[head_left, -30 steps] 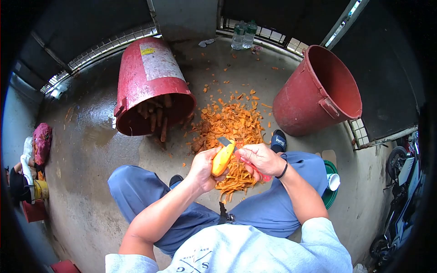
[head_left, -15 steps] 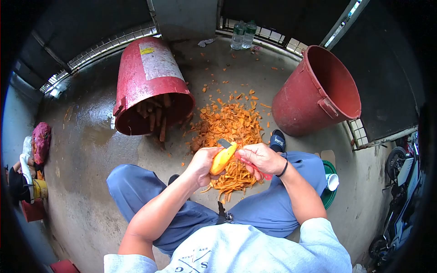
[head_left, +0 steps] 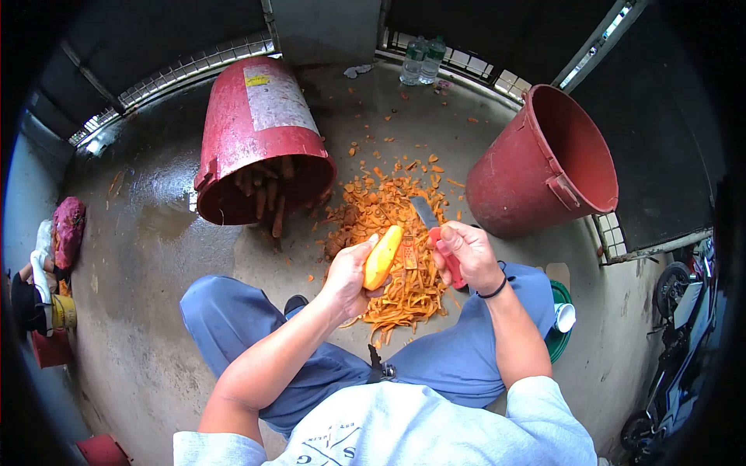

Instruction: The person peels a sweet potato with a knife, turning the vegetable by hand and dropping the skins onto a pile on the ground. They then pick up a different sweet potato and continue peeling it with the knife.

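Observation:
My left hand [head_left: 351,273] is closed around a peeled carrot [head_left: 382,258], bright yellow-orange, its upper end tilted to the right. A knife [head_left: 424,213] with a red handle and a broad grey blade is gripped in my right hand [head_left: 472,255]. The blade points up and away from me, apart from the carrot. Beneath both hands, a heap of orange carrot peelings and cut ends [head_left: 400,303] spreads over the floor between my legs.
At the upper left a red bucket [head_left: 268,140] lies tipped, with unpeeled carrots [head_left: 272,194] in its mouth. Another red bucket [head_left: 513,175] leans at the right. Two clear water bottles [head_left: 422,60] stand by the wall. A green basin [head_left: 558,334] and a white cup [head_left: 565,317] sit beside my right knee.
My right hand has moved right, taking the knife blade off the carrot and turning it upward. The carrot is slightly more upright in my left hand, which stays nearly in place.

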### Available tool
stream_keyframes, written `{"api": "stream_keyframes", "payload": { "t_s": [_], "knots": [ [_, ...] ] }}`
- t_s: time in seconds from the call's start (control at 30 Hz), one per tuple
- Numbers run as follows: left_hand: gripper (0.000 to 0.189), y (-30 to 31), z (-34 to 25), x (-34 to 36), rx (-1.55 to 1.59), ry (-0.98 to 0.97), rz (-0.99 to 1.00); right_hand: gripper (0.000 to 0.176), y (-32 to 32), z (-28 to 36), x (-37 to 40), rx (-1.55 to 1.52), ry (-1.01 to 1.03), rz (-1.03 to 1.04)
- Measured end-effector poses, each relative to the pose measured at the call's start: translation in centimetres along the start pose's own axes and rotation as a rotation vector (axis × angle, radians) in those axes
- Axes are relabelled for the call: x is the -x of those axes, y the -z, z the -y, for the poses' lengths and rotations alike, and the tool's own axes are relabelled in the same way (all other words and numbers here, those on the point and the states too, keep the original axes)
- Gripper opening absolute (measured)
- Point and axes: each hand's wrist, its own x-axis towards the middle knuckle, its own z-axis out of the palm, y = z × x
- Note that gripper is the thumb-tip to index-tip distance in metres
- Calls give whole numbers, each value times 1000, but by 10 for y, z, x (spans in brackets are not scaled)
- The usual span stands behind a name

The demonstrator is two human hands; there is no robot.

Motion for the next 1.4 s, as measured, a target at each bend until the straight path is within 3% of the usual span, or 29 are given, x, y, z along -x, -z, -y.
{"api": "stream_keyframes", "payload": {
  "t_s": [0.03,0.1,0.13,0.2,0.33,0.67,0.87,0.93,0.97,1.07,1.1,1.17,1.27,1.37,1.4],
  "knots": [
    [31,0,1,0,-3,-29,-14,37,-1,-3,-2,0,2,2],
    [32,-3,3,2,-7,-53,-31,36,-10,-11,-5,552,335,-65],
    [33,-6,6,2,-39,-111,-60,36,-14,-13,-4,550,332,-69],
    [33,-7,10,2,-70,-166,-87,32,-26,-8,-2,953,638,-3],
    [34,2,15,-2,112,-123,-125,32,-38,-15,2,1186,541,-10],
    [33,-5,14,7,23,-169,-86,31,-30,-16,-6,1165,390,-164],
    [36,-1,15,3,100,-104,-162,37,-22,-21,-5,883,285,20],
    [37,-2,13,5,100,-72,-133,38,-19,-15,-3,192,-122,35],
    [38,-2,12,5,100,-42,-103,35,-18,-16,-5,25,-131,-29],
    [38,-1,14,6,22,-11,-69,40,-17,-11,-8,6,-60,-161],
    [38,-2,16,5,20,-5,-69,38,-17,-15,-12,189,31,-152],
    [38,-5,23,4,-162,-186,-58,40,-25,-25,-10,340,42,-173],
    [38,-6,27,1,-149,-202,-25,43,-28,-34,-10,569,73,-221],
    [38,-8,21,6,10,-53,-73,29,-12,-25,-18,715,137,-466],
    [38,-6,20,6,10,-54,-74,26,-3,-21,-19,926,201,-546]
  ]
}}
